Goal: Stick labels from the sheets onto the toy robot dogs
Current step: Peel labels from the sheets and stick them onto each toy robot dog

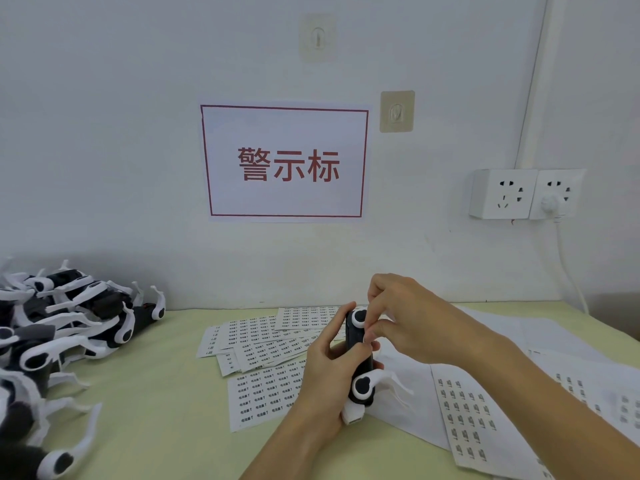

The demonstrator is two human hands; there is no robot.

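Black-and-white plastic, the toy robot dog (360, 362) is sitting low in the frame, right of centre, above the pale green table (166, 410). The left hand (322, 379) is gripping its body with curled fingers, while the right hand (398, 320) is pinching at the dog's upper end with its fingertips. White label sheets printed with small text (263, 344) are lying fanned just behind, and a heap of similar black-and-white toy dogs (62, 341) is filling the lower left.
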